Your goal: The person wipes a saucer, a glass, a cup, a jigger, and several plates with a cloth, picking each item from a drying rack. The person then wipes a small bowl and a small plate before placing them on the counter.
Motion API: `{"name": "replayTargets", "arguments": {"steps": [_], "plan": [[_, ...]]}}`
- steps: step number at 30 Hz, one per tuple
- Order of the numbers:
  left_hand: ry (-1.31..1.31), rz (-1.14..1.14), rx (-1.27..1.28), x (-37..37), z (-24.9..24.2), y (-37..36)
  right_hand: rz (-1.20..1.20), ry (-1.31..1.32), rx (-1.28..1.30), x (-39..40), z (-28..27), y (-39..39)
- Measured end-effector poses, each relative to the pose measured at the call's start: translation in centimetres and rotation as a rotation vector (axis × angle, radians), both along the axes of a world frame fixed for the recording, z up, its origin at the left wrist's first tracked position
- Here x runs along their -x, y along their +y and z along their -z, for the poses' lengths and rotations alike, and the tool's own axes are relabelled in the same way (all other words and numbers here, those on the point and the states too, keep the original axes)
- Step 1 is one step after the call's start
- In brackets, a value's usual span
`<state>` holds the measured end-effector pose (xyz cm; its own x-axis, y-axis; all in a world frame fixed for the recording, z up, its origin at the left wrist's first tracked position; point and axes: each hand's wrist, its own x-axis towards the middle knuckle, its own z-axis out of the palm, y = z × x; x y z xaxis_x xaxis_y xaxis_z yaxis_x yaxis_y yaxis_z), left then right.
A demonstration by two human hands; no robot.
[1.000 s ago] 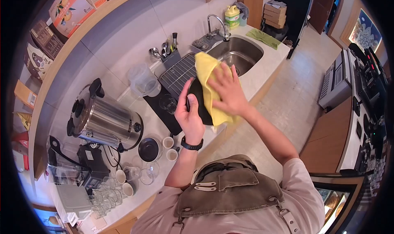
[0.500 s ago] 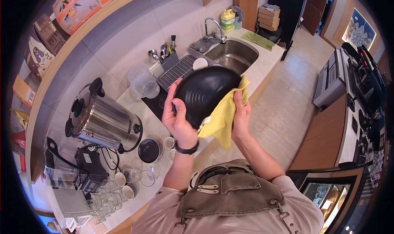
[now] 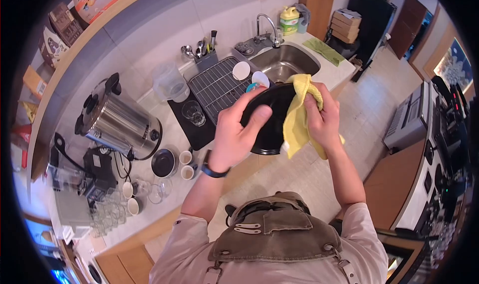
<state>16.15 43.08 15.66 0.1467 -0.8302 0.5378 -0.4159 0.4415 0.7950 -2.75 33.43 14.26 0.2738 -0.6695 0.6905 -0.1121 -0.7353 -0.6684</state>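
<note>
A round black plate (image 3: 273,127) is held up in front of me, tilted on edge. My left hand (image 3: 237,134) grips its left side, thumb over the face and fingers round behind the rim. On the opposite side, my right hand (image 3: 324,115) pinches a yellow cloth (image 3: 298,124) over the plate's upper right edge. The cloth hangs down across the right part of the plate, hiding it. Behind the plate stands a wire dish rack (image 3: 212,87) holding a white cup (image 3: 241,71) and another white piece (image 3: 260,78).
A steel sink (image 3: 287,67) with a tap lies beyond the rack. Left on the counter are a steel urn (image 3: 122,122), a clear pitcher (image 3: 169,82), glasses on a black mat (image 3: 199,134), a black bowl (image 3: 163,163), cups and several glasses. An oven (image 3: 406,109) stands right.
The plate has swung from its broad face showing to a steeper tilt, shifting right. My right hand has brought the cloth up over the rim. My view has shifted, showing more of the rack.
</note>
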Motion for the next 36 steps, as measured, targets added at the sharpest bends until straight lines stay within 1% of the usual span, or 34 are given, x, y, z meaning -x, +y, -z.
{"name": "replayTargets", "arguments": {"steps": [2,4,6,7,8,10,13,15,17,19,20,22,23,24,25,27,29,31,32,33,34,35,36], "plan": [[0.151,-0.104,0.085,1.7,1.2,-1.1,-0.032,-0.018,-0.028,0.7,0.2,-1.1],[0.513,-0.293,0.141,3.6,2.2,-2.1,-0.033,-0.311,-0.234,-0.5,3.5,-1.2],[0.754,-0.299,0.296,4.2,2.8,-2.9,-0.053,-0.564,-0.433,-2.8,7.1,0.5],[0.840,-0.367,0.357,4.8,4.0,-3.2,-0.079,-0.682,-0.510,-4.0,8.0,1.4],[0.916,-0.437,0.427,5.3,4.8,-3.4,-0.136,-0.712,-0.578,-4.7,8.4,2.2],[1.109,-0.497,0.470,5.7,5.5,-3.8,-0.246,-0.778,-0.731,-5.9,9.1,3.9],[1.325,-0.485,0.465,5.9,5.3,-2.1,-0.338,-0.600,-0.740,-6.1,9.0,2.9],[1.366,-0.363,0.409,5.6,5.2,1.1,-0.398,-0.464,-0.759,-5.5,9.3,1.7],[0.935,-0.294,0.246,3.2,5.1,6.4,-0.437,-0.439,-0.635,-6.0,9.6,0.4],[0.641,-0.144,0.035,1.7,3.0,12.0,-0.589,-0.312,-0.545,-6.0,8.1,0.6],[0.492,-0.231,-0.064,1.8,2.6,14.0,-0.631,-0.252,-0.386,-7.3,7.2,1.0],[0.171,-0.388,-0.262,1.9,2.0,17.9,-0.766,-0.060,-0.427,-9.3,6.4,3.1],[0.153,-0.557,-0.271,2.7,1.6,19.2,-0.747,0.003,-0.345,-10.8,5.7,5.0],[0.180,-0.674,-0.226,3.6,1.5,20.9,-0.727,0.058,-0.252,-12.3,4.8,7.1],[0.168,-0.764,-0.166,4.2,1.7,22.8,-0.673,0.117,-0.229,-13.5,3.7,10.8],[0.197,-0.967,-0.056,4.4,2.3,26.5,-0.737,0.097,0.111,-15.4,2.7,20.7],[0.279,-1.181,0.048,4.1,3.3,30.2,-0.912,0.118,0.365,-15.7,3.2,27.0],[0.230,-1.301,0.120,3.8,4.4,34.9,-1.206,0.192,0.551,-16.4,4.5,31.5],[0.201,-1.356,0.148,3.6,4.6,37.4,-1.229,0.273,0.526,-18.5,4.9,33.2],[0.217,-1.402,0.115,4.0,4.3,39.7,-1.252,0.369,0.494,-21.2,5.4,34.3],[0.257,-1.457,0.066,4.5,4.3,42.1,-1.270,0.469,0.462,-22.4,4.4,36.5],[0.287,-1.510,0.026,4.6,4.1,44.7,-1.244,0.423,0.571,-21.9,3.9,40.0],[0.315,-1.565,-0.007,4.4,3.8,46.8,-1.332,0.284,0.551,-21.2,4.6,43.3]]}}
